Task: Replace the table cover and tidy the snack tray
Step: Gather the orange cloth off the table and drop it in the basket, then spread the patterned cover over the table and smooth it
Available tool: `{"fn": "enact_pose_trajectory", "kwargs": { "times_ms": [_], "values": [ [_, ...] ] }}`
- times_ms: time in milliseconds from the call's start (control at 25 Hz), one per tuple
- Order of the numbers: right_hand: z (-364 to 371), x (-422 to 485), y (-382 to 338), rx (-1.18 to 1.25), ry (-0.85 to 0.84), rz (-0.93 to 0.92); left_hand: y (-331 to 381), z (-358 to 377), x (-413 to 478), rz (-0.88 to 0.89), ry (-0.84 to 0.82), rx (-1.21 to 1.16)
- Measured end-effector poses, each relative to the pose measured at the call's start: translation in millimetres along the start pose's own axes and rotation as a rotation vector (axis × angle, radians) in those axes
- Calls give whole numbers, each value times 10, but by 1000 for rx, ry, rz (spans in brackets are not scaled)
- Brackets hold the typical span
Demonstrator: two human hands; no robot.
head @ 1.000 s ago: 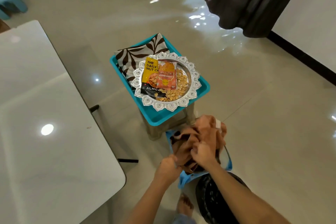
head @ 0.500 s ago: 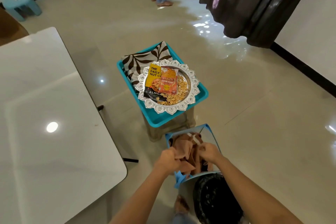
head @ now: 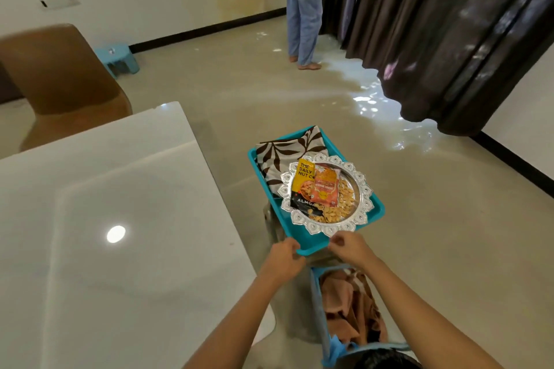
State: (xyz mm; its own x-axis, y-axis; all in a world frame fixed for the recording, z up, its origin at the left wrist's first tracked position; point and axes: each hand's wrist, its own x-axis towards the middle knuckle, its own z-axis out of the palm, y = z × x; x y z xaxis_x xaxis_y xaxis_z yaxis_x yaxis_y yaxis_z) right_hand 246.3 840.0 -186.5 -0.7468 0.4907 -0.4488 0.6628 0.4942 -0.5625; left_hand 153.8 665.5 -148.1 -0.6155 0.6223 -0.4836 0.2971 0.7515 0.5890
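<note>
A teal tray rests on a low stool beside the white table. In it lies a folded leaf-patterned cover, with a scalloped silver plate partly on top. The plate holds a yellow-and-black almond packet, an orange packet and loose nuts. My left hand curls around the tray's near left corner. My right hand is at the tray's near edge with fingers pinched together; whether it grips anything is unclear. Below my arms, a blue bag holds crumpled brown cloth.
A brown chair stands behind the table, and a small blue stool by the far wall. A person stands barefoot next to a dark curtain. Glossy open floor lies to the right of the tray.
Both hands have left the brown cloth in the blue bag and risen to the teal tray's near edge. The view has tilted up, showing more of the room.
</note>
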Motion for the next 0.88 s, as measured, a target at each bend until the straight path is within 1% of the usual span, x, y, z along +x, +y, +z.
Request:
{"fn": "enact_pose_trajectory", "kwargs": {
  "times_ms": [160,280,400,480,680,760,880],
  "values": [
    [-70,337,-648,14,28,-100,-114,-546,200,39,67,19],
    [-92,600,-935,33,48,-139,-200,-832,429,15,88,3],
    [-156,982,-1119,0,32,-163,-250,-1037,706,25,72,-25],
    [-207,1364,-1234,-7,31,-174,-298,-1177,1011,29,81,-42],
    [-287,2345,-1561,-2,-12,-145,-497,-1489,1710,-86,97,-68],
    [-279,2813,-1690,-55,-31,-168,-597,-1592,2035,-111,121,-108],
    [-122,3518,-1813,-204,-65,-207,-783,-1649,2461,-161,120,-186]
  ]
}}
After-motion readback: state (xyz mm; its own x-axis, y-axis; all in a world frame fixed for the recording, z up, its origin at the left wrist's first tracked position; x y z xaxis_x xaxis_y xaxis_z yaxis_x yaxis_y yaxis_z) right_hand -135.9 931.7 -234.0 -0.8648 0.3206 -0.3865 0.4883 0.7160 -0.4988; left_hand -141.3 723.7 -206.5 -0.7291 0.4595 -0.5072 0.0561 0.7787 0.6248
